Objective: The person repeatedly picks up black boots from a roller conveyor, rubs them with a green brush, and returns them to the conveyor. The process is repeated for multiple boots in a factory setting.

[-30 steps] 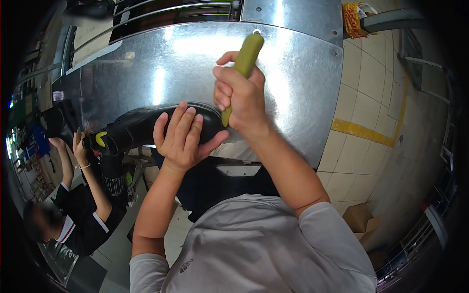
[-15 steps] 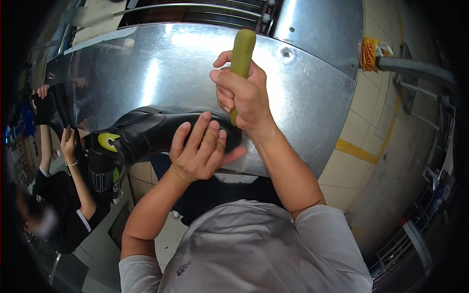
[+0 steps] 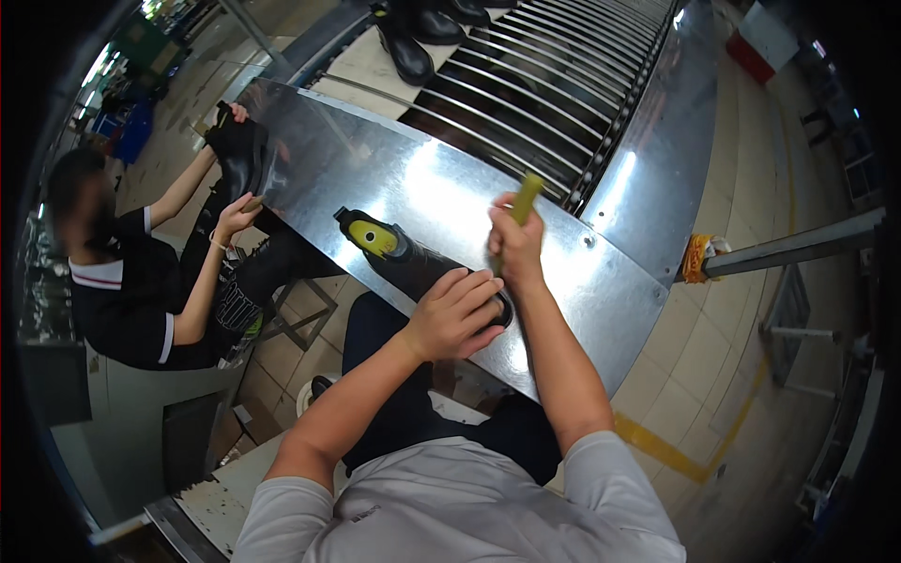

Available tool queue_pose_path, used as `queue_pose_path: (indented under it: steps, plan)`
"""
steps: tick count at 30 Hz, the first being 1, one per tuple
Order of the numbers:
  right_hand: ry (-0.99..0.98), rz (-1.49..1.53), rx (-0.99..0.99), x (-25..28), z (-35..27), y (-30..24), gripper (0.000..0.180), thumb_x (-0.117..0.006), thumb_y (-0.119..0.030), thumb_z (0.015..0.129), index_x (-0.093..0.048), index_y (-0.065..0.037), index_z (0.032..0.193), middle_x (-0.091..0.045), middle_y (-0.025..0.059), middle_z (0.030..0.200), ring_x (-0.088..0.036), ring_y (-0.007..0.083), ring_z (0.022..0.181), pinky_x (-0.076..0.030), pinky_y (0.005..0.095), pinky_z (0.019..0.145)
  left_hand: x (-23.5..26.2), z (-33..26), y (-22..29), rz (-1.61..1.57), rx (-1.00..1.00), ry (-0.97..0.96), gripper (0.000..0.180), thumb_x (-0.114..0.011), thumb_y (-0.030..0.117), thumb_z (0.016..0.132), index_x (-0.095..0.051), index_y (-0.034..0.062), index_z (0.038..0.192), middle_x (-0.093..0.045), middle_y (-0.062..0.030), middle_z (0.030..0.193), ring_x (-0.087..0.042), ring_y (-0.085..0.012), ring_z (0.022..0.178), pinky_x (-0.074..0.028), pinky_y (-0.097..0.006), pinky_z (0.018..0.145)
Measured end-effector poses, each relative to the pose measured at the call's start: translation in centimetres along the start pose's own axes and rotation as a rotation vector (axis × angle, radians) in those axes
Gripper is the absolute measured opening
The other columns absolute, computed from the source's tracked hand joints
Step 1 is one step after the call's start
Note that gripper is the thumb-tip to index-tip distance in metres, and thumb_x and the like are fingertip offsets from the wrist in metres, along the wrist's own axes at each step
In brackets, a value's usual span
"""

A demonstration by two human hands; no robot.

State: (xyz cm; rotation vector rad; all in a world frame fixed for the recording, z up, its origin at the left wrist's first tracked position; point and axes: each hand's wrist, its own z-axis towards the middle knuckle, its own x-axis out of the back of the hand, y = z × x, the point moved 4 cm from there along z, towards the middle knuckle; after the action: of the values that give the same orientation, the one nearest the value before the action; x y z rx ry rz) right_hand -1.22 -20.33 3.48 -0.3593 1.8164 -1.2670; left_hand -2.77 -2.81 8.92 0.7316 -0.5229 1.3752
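Note:
A black leather boot lies on the metal worktop at its near edge, its opening with a yellow-green insole showing at the far left end. My left hand is closed over the toe end, fingers curved across the upper and hiding most of it. Wrapped in my right hand is an olive-yellow stick, held upright just right of the boot's toe. Motion blurs the stick a little, and its lower end is hidden by the hands, so I cannot tell whether it touches the leather.
Beyond the metal worktop runs a roller conveyor, with several black boots at its left. A co-worker sits at the left, holding another boot. On the right a metal bar juts toward the worktop.
My view has tilted up, bringing the conveyor and boots into sight. The boot has turned, so its opening and insole show more. The stick and both hands remain at the toe.

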Motion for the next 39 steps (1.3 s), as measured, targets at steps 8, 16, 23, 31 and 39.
queue_pose_path:
  steps: [8,16,23,31,39]
  plan:
    - [0.211,0.086,0.14,8.8,-3.0,-3.8,0.022,-0.063,-0.006,0.091,-0.052,-0.007,0.111,-0.042,0.0009,0.062,-0.04,0.0113,0.046,-0.039,0.0283,0.043,5.1,-7.5,-13.0,-0.899,1.057,0.09,0.091,-0.085,0.026,0.082,-0.037,-0.0016,0.154,-0.045,-0.0137,0.155,-0.039,-0.0229,0.146,-0.026,-0.04,0.123]
    - [0.233,-0.117,0.231,10.4,-0.3,-1.8,0.03,-0.058,-0.003,0.09,-0.057,-0.009,0.12,-0.039,-0.0066,0.064,-0.036,0.0045,0.045,-0.032,0.021,0.038,8.3,-5.7,0.6,-0.603,0.81,0.255,0.06,-0.098,0.026,0.069,-0.068,0.0023,0.115,-0.074,-0.0092,0.108,-0.07,-0.017,0.101,-0.056,-0.033,0.092]
    - [0.153,-0.115,0.161,12.0,-1.6,-2.9,0.022,-0.056,-0.006,0.097,-0.058,-0.009,0.12,-0.038,-0.0037,0.061,-0.035,0.0078,0.046,-0.035,0.026,0.041,23.5,-10.2,8.5,-0.084,0.998,0.533,0.069,-0.097,0.044,0.06,-0.066,-0.0072,0.095,-0.07,-0.0192,0.085,-0.07,-0.0247,0.083,-0.054,-0.039,0.077]
    - [0.14,-0.176,0.249,12.0,-1.5,-3.9,0.021,-0.054,-0.005,0.097,-0.058,-0.005,0.118,-0.038,-0.0037,0.062,-0.036,0.0073,0.047,-0.036,0.0255,0.042,51.9,-19.0,33.3,0.974,1.083,1.349,0.046,-0.093,0.025,0.074,-0.075,-0.0052,0.104,-0.076,-0.01,0.099,-0.07,-0.0172,0.085,-0.055,-0.033,0.083]
    - [0.118,-0.158,0.147,10.7,-3.5,-1.7,0.019,-0.055,-0.007,0.098,-0.059,-0.004,0.116,-0.039,-0.0041,0.062,-0.036,0.0068,0.047,-0.035,0.0251,0.042,72.1,-40.5,52.7,1.875,1.675,1.331,0.089,-0.09,0.062,0.06,-0.073,-0.0101,0.108,-0.073,-0.0259,0.114,-0.069,-0.0396,0.111,-0.051,-0.045,0.1]
